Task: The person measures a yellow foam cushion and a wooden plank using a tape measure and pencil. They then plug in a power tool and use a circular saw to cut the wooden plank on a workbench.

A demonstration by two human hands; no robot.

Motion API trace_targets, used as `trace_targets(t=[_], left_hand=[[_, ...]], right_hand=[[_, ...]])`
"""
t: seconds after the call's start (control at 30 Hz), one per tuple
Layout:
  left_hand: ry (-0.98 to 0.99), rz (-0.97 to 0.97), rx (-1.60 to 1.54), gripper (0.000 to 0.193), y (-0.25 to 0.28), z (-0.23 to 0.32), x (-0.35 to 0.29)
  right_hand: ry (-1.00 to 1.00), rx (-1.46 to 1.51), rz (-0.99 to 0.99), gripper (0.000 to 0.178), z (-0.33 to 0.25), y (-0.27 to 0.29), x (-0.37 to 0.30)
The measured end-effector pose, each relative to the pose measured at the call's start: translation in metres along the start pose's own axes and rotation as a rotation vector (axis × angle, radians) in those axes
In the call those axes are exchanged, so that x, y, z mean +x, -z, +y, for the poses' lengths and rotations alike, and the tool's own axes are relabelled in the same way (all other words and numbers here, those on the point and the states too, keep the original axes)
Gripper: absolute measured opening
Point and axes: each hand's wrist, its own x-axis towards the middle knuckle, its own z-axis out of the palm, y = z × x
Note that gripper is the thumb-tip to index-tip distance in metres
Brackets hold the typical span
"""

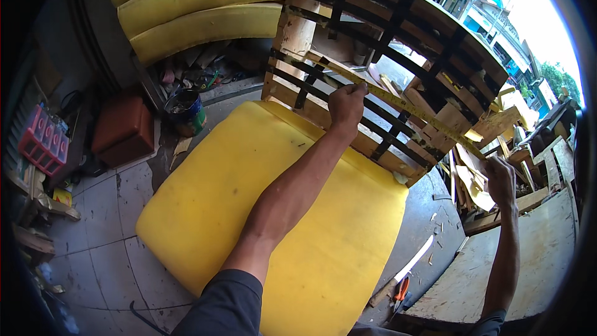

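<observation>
A yellow tape measure (431,121) is stretched slantwise across the wooden backrest frame (298,34) of a chair, in front of its crossed black webbing straps (398,9). My left hand (347,109) is closed at the tape, left of the frame's middle, thumb up along its edge. Past the frame's right side, my right hand (501,180) grips the lower end of the tape; the tape's case is hidden or too dark to make out. Below the frame lies a thick yellow foam seat cushion (186,177), with my left forearm reaching over it.
Curved yellow foam pieces (199,25) stand behind at upper left. A brown padded stool (124,129), a paint can (186,113) and a pink drawer rack (45,140) are at left. A long knife (403,269) and orange-handled pliers (402,289) lie at right, near scrap wood (476,186).
</observation>
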Motion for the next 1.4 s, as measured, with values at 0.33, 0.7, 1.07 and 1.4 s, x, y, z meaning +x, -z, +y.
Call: trace_targets(t=[0.33, 0.7, 1.07, 1.4], left_hand=[[-0.122, 0.138, -0.237, 0.03, 0.012, -0.011, -0.035], [0.335, 0.182, -0.607, 0.03, 0.034, -0.005, -0.033], [0.382, 0.284, -0.328, 0.023, 0.097, -0.02, 0.013], [0.439, 0.222, -0.384, 0.02, 0.109, -0.021, 0.034]], right_hand=[[-0.019, 0.125, -0.025, 0.013, -0.01, -0.028, -0.048], [-0.055, 0.297, -0.068, 0.012, -0.022, -0.06, -0.091], [-0.122, 0.288, -0.167, 0.017, -0.04, -0.091, -0.085], [-0.104, 0.316, -0.104, 0.021, -0.039, -0.105, -0.084]])
